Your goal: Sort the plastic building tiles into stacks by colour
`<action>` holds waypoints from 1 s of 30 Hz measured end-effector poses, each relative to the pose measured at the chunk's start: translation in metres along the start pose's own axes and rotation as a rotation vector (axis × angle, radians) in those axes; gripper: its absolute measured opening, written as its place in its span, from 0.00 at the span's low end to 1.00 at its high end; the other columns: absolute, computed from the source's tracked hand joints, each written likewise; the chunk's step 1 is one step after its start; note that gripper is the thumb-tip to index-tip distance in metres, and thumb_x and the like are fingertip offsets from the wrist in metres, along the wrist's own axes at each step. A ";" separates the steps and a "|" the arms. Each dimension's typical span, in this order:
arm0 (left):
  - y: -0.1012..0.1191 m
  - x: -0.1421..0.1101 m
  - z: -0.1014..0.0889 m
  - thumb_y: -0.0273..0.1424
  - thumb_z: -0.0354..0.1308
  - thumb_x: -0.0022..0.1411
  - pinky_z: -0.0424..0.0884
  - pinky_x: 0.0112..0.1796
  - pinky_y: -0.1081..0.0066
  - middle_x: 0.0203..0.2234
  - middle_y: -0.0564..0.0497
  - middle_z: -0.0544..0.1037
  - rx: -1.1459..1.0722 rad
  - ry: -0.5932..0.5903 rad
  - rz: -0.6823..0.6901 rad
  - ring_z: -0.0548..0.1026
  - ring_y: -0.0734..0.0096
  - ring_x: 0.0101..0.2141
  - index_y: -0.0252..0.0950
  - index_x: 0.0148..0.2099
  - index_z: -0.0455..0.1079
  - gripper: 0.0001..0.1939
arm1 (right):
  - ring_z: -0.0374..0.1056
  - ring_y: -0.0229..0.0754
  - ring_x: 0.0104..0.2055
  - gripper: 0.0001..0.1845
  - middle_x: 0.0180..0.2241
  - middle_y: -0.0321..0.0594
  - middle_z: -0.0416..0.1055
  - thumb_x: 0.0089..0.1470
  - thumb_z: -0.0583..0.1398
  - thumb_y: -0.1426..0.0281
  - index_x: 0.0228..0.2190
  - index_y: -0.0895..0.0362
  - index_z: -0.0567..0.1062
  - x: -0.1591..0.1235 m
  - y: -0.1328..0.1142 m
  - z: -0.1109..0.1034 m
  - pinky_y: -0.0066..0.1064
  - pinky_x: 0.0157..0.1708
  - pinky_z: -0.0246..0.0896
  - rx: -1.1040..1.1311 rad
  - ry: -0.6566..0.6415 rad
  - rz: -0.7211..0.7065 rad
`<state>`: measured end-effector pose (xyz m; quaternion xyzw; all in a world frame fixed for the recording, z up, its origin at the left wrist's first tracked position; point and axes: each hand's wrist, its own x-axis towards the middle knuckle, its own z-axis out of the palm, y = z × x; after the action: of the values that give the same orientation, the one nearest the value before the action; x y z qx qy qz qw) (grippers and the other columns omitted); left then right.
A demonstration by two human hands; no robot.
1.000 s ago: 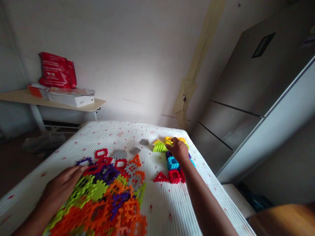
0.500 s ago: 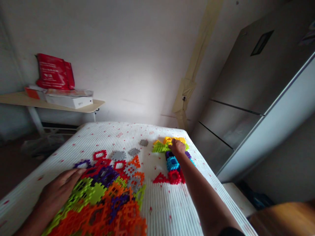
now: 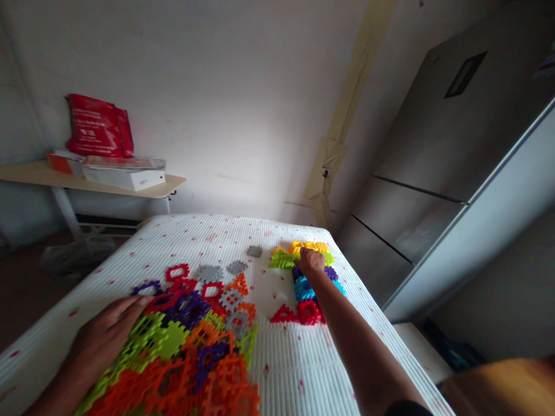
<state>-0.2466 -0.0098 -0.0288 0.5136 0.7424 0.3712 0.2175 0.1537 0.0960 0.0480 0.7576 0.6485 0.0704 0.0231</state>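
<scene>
My left hand [image 3: 104, 332] lies along the left edge of a heap of flat toothed building tiles [image 3: 173, 375], fingers stretched out over it. The heap is orange, lime green, purple, red and grey. On the right, my right hand [image 3: 311, 261] bears on the lime green tiles [image 3: 282, 259], its fingers curled; what they grip is hidden beneath the hand. Behind it stand yellow tiles [image 3: 315, 247]. Nearer me come purple pieces [image 3: 330, 273], light blue blocks [image 3: 303, 288] and a red block [image 3: 308, 311]. Beside that sits a red triangle [image 3: 285, 314].
A white ribbed cloth with red dots [image 3: 277, 370] covers the table. Grey tiles [image 3: 254, 251] lie around its middle. A side table [image 3: 26, 175] at the back left bears a white box [image 3: 130, 179] and a red bag [image 3: 97, 127]. A tall fridge [image 3: 416, 150] stands right.
My right hand has lowered slightly over the lime green tiles, uncovering more yellow behind it. The left green piece appears to sit flatter. My left hand stays at the heap.
</scene>
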 end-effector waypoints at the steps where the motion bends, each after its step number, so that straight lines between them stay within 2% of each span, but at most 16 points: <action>1: -0.001 0.001 0.000 0.52 0.47 0.52 0.69 0.47 0.64 0.40 0.47 0.80 -0.004 0.001 0.005 0.76 0.56 0.44 0.37 0.42 0.75 0.28 | 0.71 0.51 0.46 0.19 0.43 0.53 0.73 0.55 0.58 0.61 0.46 0.59 0.72 0.001 0.000 0.001 0.35 0.40 0.63 0.000 0.009 0.000; 7: -0.001 0.002 0.000 0.51 0.47 0.52 0.69 0.48 0.63 0.40 0.48 0.80 0.024 -0.016 -0.008 0.76 0.56 0.44 0.37 0.42 0.74 0.27 | 0.71 0.50 0.44 0.18 0.42 0.49 0.75 0.54 0.58 0.62 0.44 0.58 0.73 0.000 0.003 0.000 0.34 0.38 0.64 -0.003 0.057 -0.002; 13: 0.000 0.000 0.000 0.49 0.48 0.53 0.69 0.47 0.67 0.40 0.47 0.80 0.004 0.024 0.035 0.76 0.57 0.44 0.36 0.41 0.75 0.26 | 0.72 0.50 0.43 0.16 0.41 0.51 0.75 0.57 0.54 0.67 0.45 0.58 0.72 -0.019 -0.002 -0.024 0.34 0.38 0.62 0.017 0.132 -0.034; 17: 0.007 -0.006 0.000 0.49 0.48 0.53 0.69 0.45 0.68 0.38 0.45 0.80 -0.044 0.042 0.092 0.76 0.59 0.42 0.35 0.40 0.75 0.26 | 0.72 0.46 0.41 0.13 0.38 0.43 0.76 0.56 0.55 0.66 0.42 0.52 0.74 -0.044 -0.027 -0.036 0.30 0.35 0.60 0.089 0.115 -0.169; 22: 0.012 -0.011 0.000 0.51 0.48 0.52 0.70 0.43 0.68 0.35 0.45 0.80 -0.102 0.047 0.140 0.77 0.59 0.40 0.34 0.38 0.75 0.27 | 0.73 0.40 0.38 0.11 0.36 0.37 0.77 0.54 0.57 0.69 0.38 0.50 0.76 -0.085 -0.069 -0.039 0.25 0.35 0.58 0.258 0.015 -0.459; 26: 0.011 -0.012 -0.001 0.51 0.48 0.53 0.70 0.41 0.69 0.32 0.46 0.80 -0.112 0.049 0.161 0.77 0.60 0.38 0.35 0.37 0.76 0.27 | 0.73 0.40 0.38 0.13 0.37 0.35 0.78 0.54 0.56 0.73 0.38 0.49 0.77 -0.112 -0.099 -0.029 0.24 0.35 0.58 0.297 -0.087 -0.625; 30: 0.005 -0.010 0.002 0.50 0.48 0.54 0.70 0.41 0.69 0.34 0.45 0.80 -0.120 0.048 0.185 0.76 0.60 0.39 0.34 0.38 0.75 0.26 | 0.73 0.40 0.36 0.11 0.35 0.38 0.77 0.54 0.55 0.71 0.36 0.52 0.77 -0.123 -0.122 -0.009 0.24 0.31 0.57 0.300 -0.113 -0.696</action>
<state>-0.2390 -0.0173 -0.0266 0.5570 0.6732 0.4457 0.1947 0.0142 -0.0069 0.0317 0.4896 0.8678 -0.0794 -0.0297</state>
